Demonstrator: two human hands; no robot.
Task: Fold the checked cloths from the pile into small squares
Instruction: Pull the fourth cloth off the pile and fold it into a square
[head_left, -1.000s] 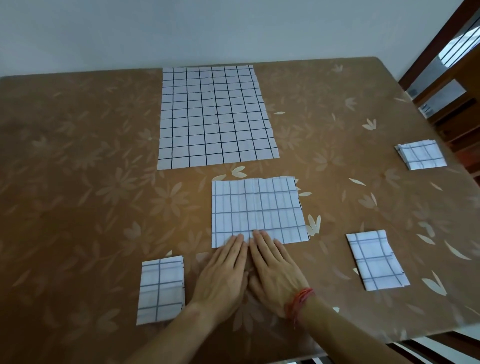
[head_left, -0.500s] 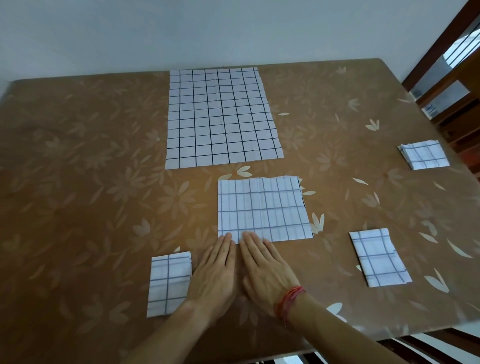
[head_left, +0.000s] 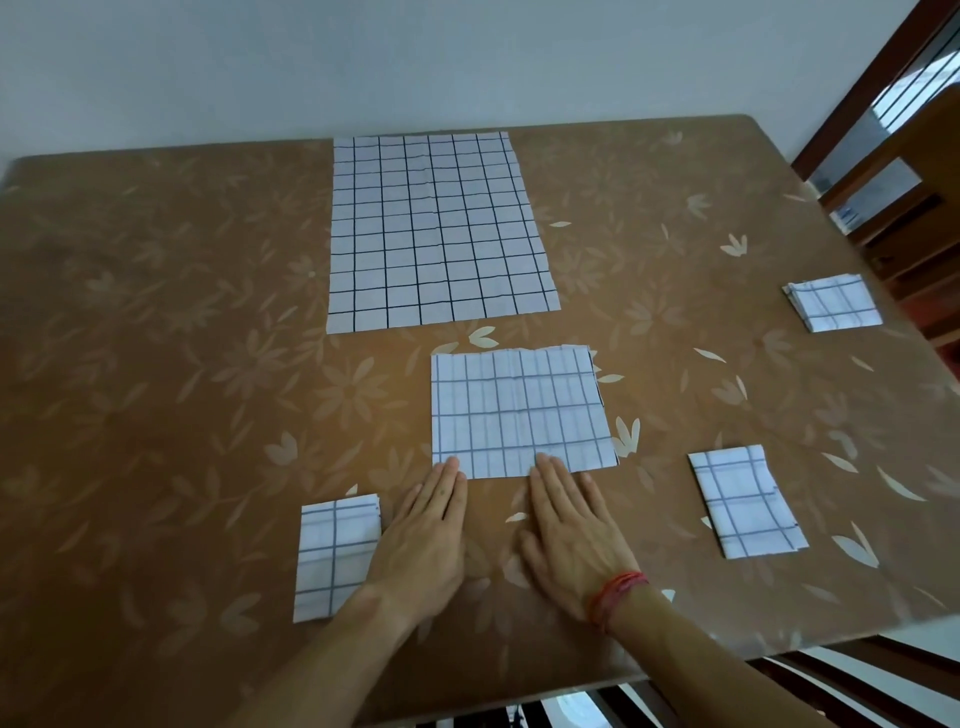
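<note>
Both hands are lying flat, fingers straight, gripping nothing. The left hand (head_left: 426, 525) and right hand (head_left: 569, 530) are only touching the near edge of the half-folded cloth (head_left: 519, 410), which is sitting mid-way across the table (head_left: 156, 395), in front of the pile (head_left: 436, 234). My worry: the layers are looking slightly offset on the right, so sliding palms might be dragging the top layer, leaving a crooked square.

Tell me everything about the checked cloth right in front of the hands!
The middle cloth is white with thin dark check lines, soft-looking and faintly creased. It lies flat on the brown flowered table, folded into a wide rectangle. The left hand and right hand touch its near edge with straight fingertips.
</note>
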